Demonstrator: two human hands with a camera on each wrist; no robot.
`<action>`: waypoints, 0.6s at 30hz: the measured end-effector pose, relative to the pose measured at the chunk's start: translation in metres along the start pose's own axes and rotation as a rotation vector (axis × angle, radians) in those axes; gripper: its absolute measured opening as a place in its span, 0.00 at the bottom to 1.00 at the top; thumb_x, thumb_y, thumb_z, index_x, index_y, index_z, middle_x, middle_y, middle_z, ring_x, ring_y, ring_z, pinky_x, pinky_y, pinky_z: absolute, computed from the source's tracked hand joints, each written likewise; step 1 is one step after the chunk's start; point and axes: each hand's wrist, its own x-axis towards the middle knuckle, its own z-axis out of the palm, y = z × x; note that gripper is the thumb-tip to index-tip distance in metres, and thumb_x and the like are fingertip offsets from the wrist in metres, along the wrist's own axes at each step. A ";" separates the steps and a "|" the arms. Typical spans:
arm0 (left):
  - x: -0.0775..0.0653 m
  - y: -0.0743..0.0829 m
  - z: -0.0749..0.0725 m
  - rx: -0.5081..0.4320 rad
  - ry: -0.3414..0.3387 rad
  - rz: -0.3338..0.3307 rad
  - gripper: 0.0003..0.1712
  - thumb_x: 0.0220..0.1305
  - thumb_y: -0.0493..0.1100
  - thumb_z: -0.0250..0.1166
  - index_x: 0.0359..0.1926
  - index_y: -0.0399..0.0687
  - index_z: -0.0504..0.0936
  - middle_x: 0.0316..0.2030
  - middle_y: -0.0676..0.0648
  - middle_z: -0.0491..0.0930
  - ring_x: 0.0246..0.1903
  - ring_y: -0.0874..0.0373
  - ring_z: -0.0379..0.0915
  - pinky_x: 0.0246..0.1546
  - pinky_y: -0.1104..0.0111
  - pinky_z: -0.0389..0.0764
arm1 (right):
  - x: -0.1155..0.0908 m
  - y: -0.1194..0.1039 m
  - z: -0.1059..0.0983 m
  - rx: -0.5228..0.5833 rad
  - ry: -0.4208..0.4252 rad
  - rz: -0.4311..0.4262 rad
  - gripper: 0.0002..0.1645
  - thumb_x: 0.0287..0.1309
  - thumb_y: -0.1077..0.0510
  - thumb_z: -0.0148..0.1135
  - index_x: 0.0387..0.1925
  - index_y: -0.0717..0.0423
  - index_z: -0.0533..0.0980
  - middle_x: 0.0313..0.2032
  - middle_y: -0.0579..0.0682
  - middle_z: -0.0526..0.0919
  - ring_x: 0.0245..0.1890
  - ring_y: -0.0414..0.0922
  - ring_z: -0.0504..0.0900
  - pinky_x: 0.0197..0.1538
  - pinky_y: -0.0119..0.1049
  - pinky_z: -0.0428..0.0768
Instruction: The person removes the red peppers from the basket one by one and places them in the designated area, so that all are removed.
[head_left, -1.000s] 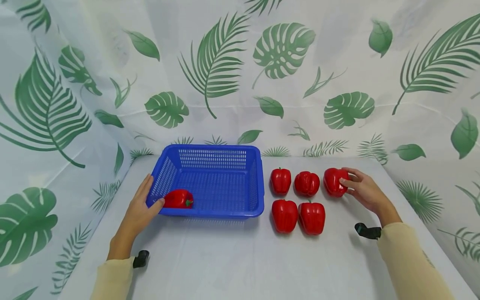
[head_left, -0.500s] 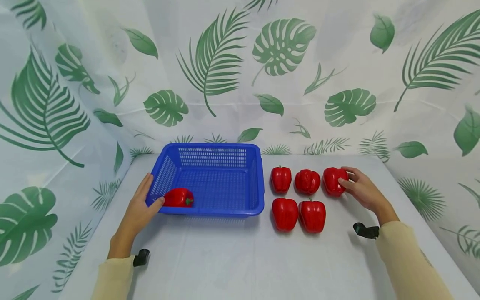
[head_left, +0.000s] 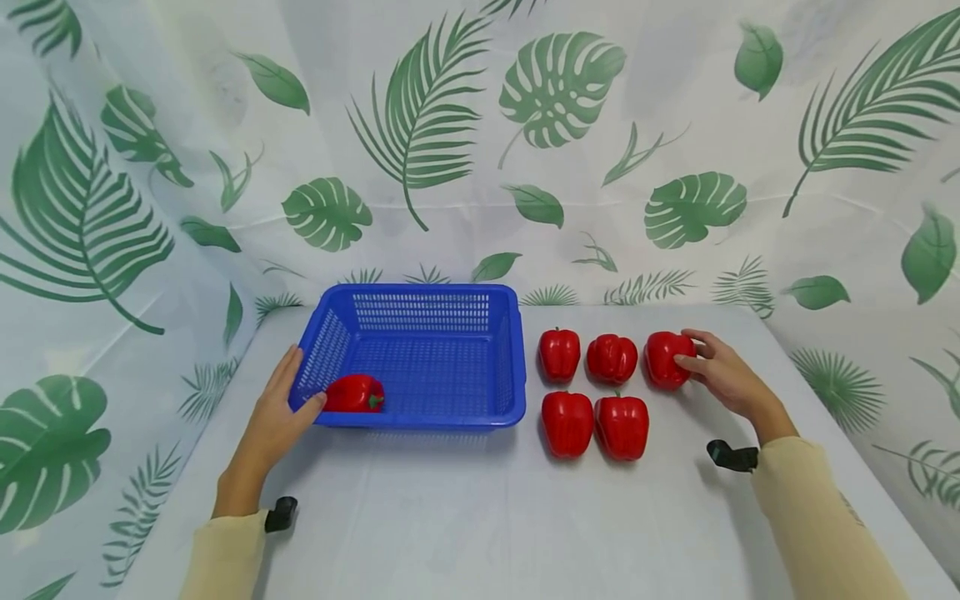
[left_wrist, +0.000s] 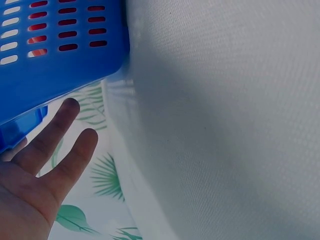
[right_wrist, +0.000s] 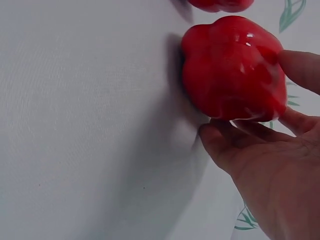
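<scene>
A blue plastic basket (head_left: 427, 419) with slotted walls stands left of centre on the table. At its front left corner is my left hand (head_left: 273, 417), thumb over the rim and fingers along the outer left side. A red bell pepper (head_left: 354, 392) with a green stem lies inside, near that thumb. On the right, my right hand (head_left: 723, 372) holds another red bell pepper (head_left: 664, 360) at the end of the back row. The right wrist view shows thumb and fingers on opposite sides of this bell pepper (right_wrist: 232, 70), close over the white cloth.
Two more red bell peppers, one of them this bell pepper (head_left: 559, 354), stand in the back row. Two others, including this front bell pepper (head_left: 567, 425), sit before them. A leaf-print curtain (head_left: 450, 125) rises behind the white table (head_left: 465, 525).
The whole head view has shifted slightly. Both hands keep their places at the basket corner and the right-hand bell pepper, and the other bell peppers have not moved.
</scene>
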 end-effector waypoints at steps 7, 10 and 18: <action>0.001 0.000 0.002 -0.012 -0.001 -0.001 0.52 0.74 0.48 0.61 0.88 0.46 0.42 0.86 0.41 0.39 0.82 0.32 0.40 0.71 0.27 0.55 | -0.001 -0.004 -0.002 0.000 0.016 -0.002 0.54 0.82 0.47 0.53 0.85 0.62 0.30 0.81 0.77 0.38 0.79 0.76 0.47 0.74 0.69 0.60; 0.001 0.001 0.001 -0.014 -0.004 -0.004 0.52 0.74 0.49 0.60 0.88 0.47 0.42 0.86 0.41 0.39 0.82 0.32 0.39 0.71 0.28 0.55 | -0.001 -0.006 -0.004 -0.019 0.035 -0.016 0.55 0.82 0.45 0.52 0.85 0.61 0.29 0.81 0.76 0.37 0.79 0.76 0.46 0.74 0.71 0.59; 0.000 0.001 -0.001 -0.001 0.000 -0.001 0.52 0.74 0.48 0.61 0.87 0.45 0.42 0.86 0.39 0.39 0.82 0.31 0.40 0.71 0.28 0.57 | -0.005 -0.012 -0.012 -0.115 0.070 -0.042 0.57 0.81 0.38 0.50 0.86 0.55 0.27 0.83 0.71 0.30 0.80 0.76 0.39 0.71 0.78 0.56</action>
